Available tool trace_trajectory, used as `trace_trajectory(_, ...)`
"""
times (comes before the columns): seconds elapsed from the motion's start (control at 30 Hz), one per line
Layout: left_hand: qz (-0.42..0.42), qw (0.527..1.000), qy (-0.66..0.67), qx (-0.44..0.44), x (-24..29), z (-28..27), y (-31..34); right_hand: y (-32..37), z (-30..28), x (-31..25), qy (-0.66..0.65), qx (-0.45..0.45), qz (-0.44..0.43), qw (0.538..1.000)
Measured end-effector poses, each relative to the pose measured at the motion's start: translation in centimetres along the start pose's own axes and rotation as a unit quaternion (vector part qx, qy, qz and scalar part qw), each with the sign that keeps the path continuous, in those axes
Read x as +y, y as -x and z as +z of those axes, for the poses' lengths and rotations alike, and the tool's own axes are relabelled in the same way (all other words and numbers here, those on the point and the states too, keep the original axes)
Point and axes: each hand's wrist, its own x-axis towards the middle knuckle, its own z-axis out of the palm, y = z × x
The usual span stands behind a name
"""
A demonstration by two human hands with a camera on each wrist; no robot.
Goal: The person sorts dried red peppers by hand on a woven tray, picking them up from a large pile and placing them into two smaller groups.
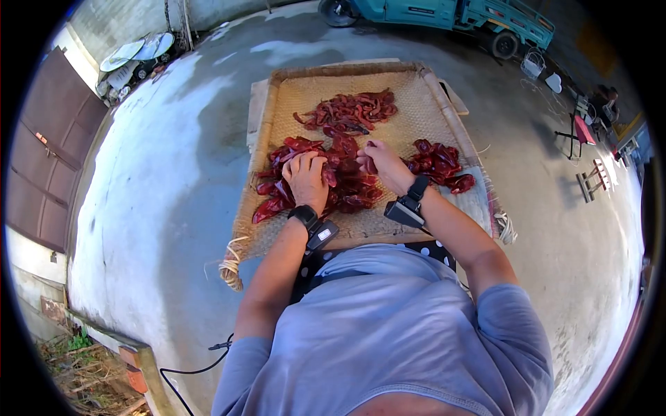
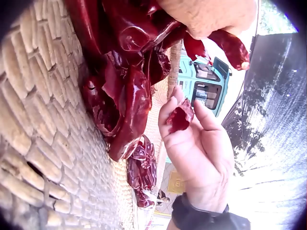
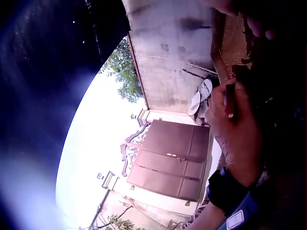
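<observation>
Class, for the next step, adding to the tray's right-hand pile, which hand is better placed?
Probably the right hand: it holds a red piece nearer that pile; the left hand is farther away.

Head view: teal truck cut off by top edge; left hand's fingertips hidden in the red peppers; small stuff by the far right wall too small to tell. Left wrist view: left hand cut off at top, covers the middle of one pepper; tray runs out of frame. Right wrist view: right side too dark, peppers lost in it; label on wrist device unreadable
</observation>
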Motion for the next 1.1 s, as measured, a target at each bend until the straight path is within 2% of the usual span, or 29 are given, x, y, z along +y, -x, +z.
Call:
trace_trajectory(0.03, -0.006, 1.000, -0.008, 0.001, 0.1, -0.1, 0.0, -0.3, 0.2, -0.1, -0.010, 0.011, -0.009, 1.000)
trace_trajectory(0.13, -0.017, 0.999, -0.037, 0.004, 0.1, 0.2, -0.1, -1.2, 1.4, -0.5, -0.037, -0.040, -0.079, 0.995)
trace_trajectory(0.17, -0.018, 0.998, -0.054, 0.004, -0.3, 0.7, 0.0, -1.6, 1.7, -0.8, -0.018, -0.106, -0.085, 0.991)
trace_trajectory(0.23, -0.026, 0.996, -0.081, -0.013, -0.4, 0.9, 0.1, -3.1, 2.3, 1.2, 0.159, -0.001, -0.233, 0.959)
trace_trajectory(0.27, -0.022, 0.996, -0.081, -0.020, -0.2, 0.8, 0.1, -3.8, 2.2, 2.1, 0.245, 0.049, -0.301, 0.920)
trace_trajectory(0.3, -0.020, 0.996, -0.081, -0.027, 0.0, 0.6, 0.1, -3.2, 1.2, 0.6, 0.358, 0.024, -0.310, 0.880)
trace_trajectory(0.4, -0.011, 0.997, -0.066, -0.041, 0.0, 0.2, 0.0, -2.3, -2.8, -0.9, 0.587, 0.117, -0.364, 0.714)
trace_trajectory(0.47, -0.004, 0.998, -0.043, -0.038, 0.1, 0.0, 0.0, -0.3, -3.9, -3.0, 0.722, 0.204, -0.278, 0.600)
trace_trajectory(0.53, 0.003, 1.000, -0.012, -0.020, 0.4, 0.0, -0.2, -0.8, -6.8, -4.2, 0.775, 0.201, -0.186, 0.570)
trace_trajectory(0.63, 0.002, 1.000, -0.001, -0.025, 0.3, -0.2, 0.0, -3.0, -12.4, -2.8, 0.817, 0.209, -0.141, 0.518)
trace_trajectory(0.77, 0.010, 1.000, 0.014, -0.005, -0.1, 0.2, 0.1, -2.4, -13.8, -3.4, 0.803, 0.169, -0.150, 0.552)
trace_trajectory(0.87, 0.014, 0.999, 0.038, 0.036, 0.0, 0.1, -0.1, -0.3, -10.4, -4.4, 0.717, 0.201, -0.202, 0.636)
trace_trajectory(0.97, 0.028, 0.998, 0.033, 0.041, 0.2, 0.0, -0.1, 1.8, -5.9, -5.3, 0.570, 0.104, -0.264, 0.771)
trace_trajectory(1.03, 0.038, 0.999, 0.028, 0.025, 0.8, -0.5, -0.4, 1.0, -4.4, -4.3, 0.515, 0.005, -0.224, 0.827)
trace_trajectory(1.1, 0.054, 0.998, 0.027, 0.012, 1.4, -1.2, -0.7, 1.2, -1.9, -2.8, 0.463, -0.034, -0.239, 0.853)
